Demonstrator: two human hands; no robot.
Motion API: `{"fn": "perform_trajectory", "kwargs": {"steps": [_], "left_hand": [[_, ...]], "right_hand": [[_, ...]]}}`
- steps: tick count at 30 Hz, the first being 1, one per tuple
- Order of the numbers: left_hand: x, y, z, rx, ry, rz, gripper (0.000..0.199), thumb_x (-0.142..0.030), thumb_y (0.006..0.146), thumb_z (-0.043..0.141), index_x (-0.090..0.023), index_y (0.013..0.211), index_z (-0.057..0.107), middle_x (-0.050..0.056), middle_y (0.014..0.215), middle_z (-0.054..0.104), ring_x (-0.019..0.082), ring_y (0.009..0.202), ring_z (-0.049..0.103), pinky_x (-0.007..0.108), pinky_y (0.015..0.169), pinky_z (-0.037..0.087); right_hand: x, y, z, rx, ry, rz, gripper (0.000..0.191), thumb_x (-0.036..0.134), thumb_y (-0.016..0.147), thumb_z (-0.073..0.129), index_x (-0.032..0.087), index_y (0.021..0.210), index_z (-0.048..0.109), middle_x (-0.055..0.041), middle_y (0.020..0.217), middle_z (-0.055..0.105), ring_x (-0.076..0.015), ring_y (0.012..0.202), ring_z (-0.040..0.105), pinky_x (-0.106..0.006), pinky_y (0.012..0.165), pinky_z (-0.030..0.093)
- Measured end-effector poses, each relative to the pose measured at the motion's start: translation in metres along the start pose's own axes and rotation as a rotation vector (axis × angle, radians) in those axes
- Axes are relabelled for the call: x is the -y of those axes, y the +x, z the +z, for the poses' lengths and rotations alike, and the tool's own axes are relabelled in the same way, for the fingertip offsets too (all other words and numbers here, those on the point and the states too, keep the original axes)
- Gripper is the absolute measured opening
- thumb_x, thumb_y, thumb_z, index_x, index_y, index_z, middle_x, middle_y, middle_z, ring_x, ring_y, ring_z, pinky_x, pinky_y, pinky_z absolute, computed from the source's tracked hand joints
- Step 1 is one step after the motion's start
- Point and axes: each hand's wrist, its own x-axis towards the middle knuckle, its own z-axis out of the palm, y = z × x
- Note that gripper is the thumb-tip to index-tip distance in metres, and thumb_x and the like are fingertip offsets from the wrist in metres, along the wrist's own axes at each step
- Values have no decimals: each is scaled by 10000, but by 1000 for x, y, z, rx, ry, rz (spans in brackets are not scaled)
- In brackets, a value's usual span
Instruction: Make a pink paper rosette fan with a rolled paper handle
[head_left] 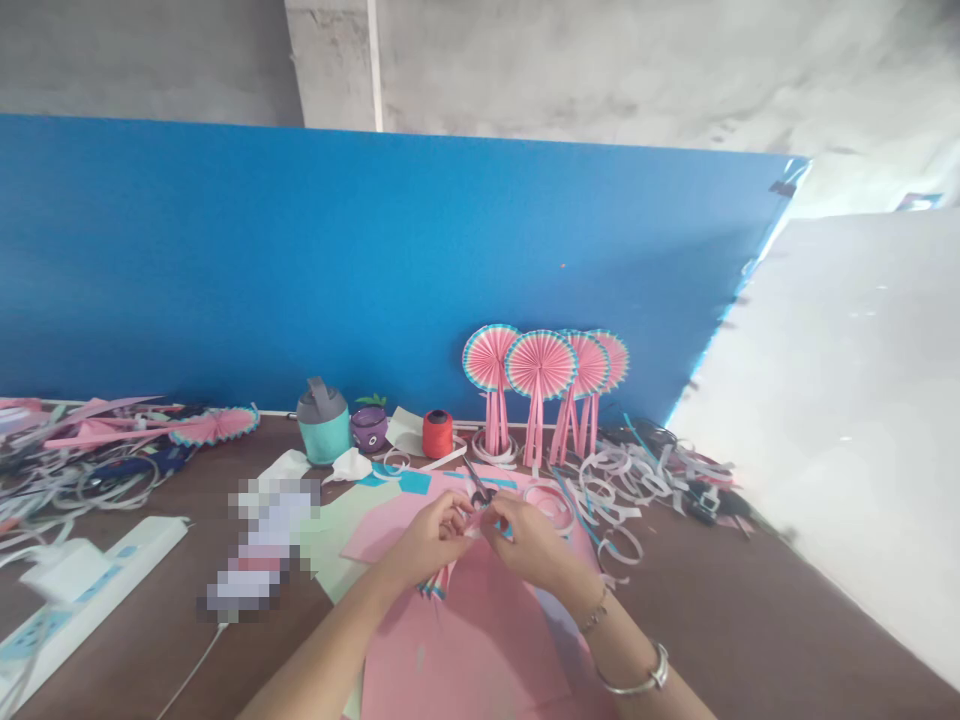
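My left hand (435, 540) is closed above the pink paper sheets, fingertips pinched together. A pleated pink paper strip (436, 584) with a blue and rainbow edge shows just below it, partly covered by the hand. Close beside, my right hand (529, 540) has its thumb and fingers pressed together. A pale pink bit (473, 522) lies between the two sets of fingertips; its shape is blurred, and what the right fingers grip is hidden. Just beyond the hands rest dark-handled scissors (477, 482). Pink paper (469, 650) spreads under both hands, over light green sheets (334, 555).
Several round pink paper fans (541, 365) stand against the blue partition (337, 260). A red thread spool (437, 435), purple pot (369, 428) and teal bottle (324, 430) line the back. Curled paper strips (615, 490) pile at right; a power strip (97, 605) lies left.
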Motion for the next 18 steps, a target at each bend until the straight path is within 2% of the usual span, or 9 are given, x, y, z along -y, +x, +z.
{"fn": "perform_trajectory", "kwargs": {"steps": [9,18], "left_hand": [[-2,-2,1,-6,68,13,243,-215,738,570,-195,976,527,-51,707,462,102,624,433,230,610,332],[1,-2,2,43,81,47,279,-161,739,536,-191,1016,522,-63,692,454,90,581,416,223,578,328]], "right_hand": [[3,0,-1,10,-44,7,137,79,770,485,175,699,552,-21,730,601,-139,644,523,-238,585,334],[2,1,-5,41,-2,41,142,113,734,549,176,692,668,-28,723,669,-142,636,559,-240,591,354]]}}
